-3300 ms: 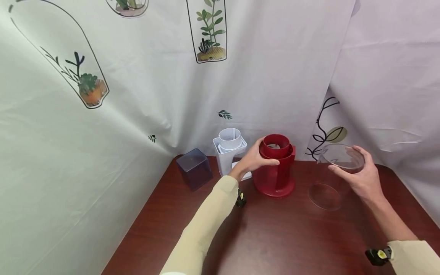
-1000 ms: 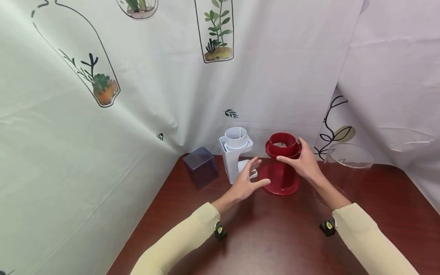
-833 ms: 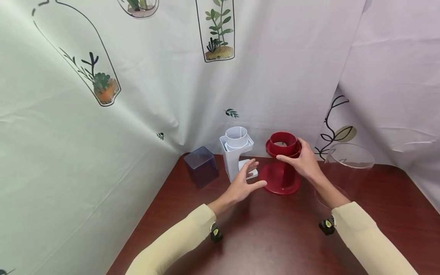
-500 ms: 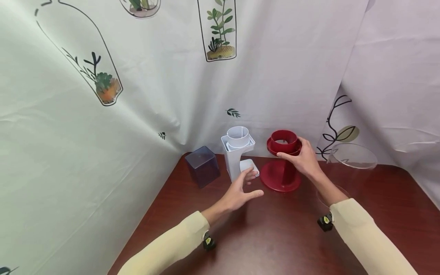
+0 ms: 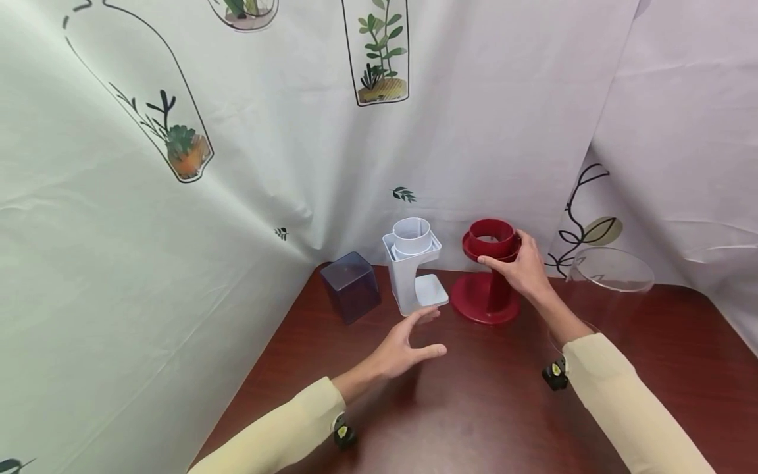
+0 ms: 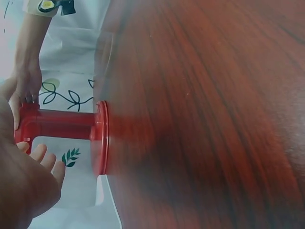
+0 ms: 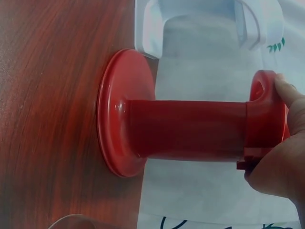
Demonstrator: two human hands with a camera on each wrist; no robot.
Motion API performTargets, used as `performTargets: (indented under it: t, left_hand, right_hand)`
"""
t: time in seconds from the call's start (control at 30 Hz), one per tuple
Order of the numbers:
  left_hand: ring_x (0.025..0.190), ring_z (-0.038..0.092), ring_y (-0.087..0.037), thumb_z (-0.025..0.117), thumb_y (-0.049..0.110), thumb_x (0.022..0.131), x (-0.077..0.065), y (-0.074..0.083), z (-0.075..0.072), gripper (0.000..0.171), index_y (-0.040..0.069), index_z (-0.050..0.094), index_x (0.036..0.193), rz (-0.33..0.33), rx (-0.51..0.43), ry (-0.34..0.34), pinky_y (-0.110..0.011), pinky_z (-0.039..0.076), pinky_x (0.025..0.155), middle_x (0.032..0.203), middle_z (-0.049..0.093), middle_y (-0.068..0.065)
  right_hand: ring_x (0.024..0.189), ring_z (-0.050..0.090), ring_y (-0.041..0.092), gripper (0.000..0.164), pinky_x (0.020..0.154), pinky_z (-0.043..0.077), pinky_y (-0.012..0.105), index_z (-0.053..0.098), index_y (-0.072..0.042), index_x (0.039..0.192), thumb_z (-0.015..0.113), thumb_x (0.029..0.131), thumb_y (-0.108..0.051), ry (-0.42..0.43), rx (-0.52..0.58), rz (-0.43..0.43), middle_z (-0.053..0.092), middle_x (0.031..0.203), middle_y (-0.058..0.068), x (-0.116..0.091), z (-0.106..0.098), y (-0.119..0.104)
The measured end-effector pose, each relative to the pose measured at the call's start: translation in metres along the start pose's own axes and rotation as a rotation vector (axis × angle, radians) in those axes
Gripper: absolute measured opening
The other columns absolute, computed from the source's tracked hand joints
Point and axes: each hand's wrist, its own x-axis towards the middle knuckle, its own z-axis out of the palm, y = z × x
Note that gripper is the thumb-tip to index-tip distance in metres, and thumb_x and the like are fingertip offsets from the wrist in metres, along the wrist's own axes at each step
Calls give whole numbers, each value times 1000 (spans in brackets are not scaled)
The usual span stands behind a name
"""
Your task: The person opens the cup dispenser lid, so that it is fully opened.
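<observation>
My right hand (image 5: 524, 266) grips the upper ring of a red stand (image 5: 500, 296), thumb at the near side and fingers behind. The stand has a round base, a column and a ring-shaped top, and it is upright on the table. In the right wrist view the thumb and palm press against the red ring (image 7: 267, 117). My left hand (image 5: 399, 345) hovers over the table in front, holding nothing, its fingers and thumb spread apart. A clear cylinder (image 5: 616, 288) stands just right of my right hand, its lower part partly hidden by the forearm.
Left of the red stand is a white stand (image 5: 405, 276) with a square tray foot and a round top. Farther left lies a dark translucent box (image 5: 351, 288). A patterned cloth (image 5: 491, 131) hangs behind the brown table (image 5: 474, 408).
My right hand has let go of the clear cylinder and now grips the red stand, whose column has turned rightward. My left hand has released the stand and drawn back toward me.
</observation>
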Motion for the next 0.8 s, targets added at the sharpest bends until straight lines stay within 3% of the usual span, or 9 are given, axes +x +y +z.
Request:
performTargets:
  t: [0.2,0.4,0.67,0.8]
  left_hand:
    - [146,45,-11,76,42,98,-13,4,-5,61,30,55,154,-43,80,-9,-51,34,122,154,57,10]
    - [146,46,-12,75,44,98,-23,4,-7,62,30,54,155,-43,104,-26,-53,36,121,153,55,16]
    - [147,45,-10,77,43,97,-35,3,-15,65,28,52,156,-21,155,-58,-49,36,122,155,53,15]
    - [148,45,-12,78,40,97,-41,4,-19,67,28,51,156,-14,191,-55,-50,37,121,156,52,13]
  right_hand:
    - [146,33,51,115,106,45,71,6,-3,169,84,92,-39,30,23,-60,27,164,32,-6,-3,-2]
    - [152,26,47,113,108,40,75,6,-8,170,82,93,-41,57,9,-166,19,170,24,-28,-7,-7]
    - [157,19,47,114,107,33,82,5,-21,172,81,92,-48,-12,-4,-122,16,175,18,-66,-22,-23]
    - [157,19,48,114,107,32,83,6,-21,173,83,92,-46,-42,-22,-135,17,175,17,-84,-32,-25]
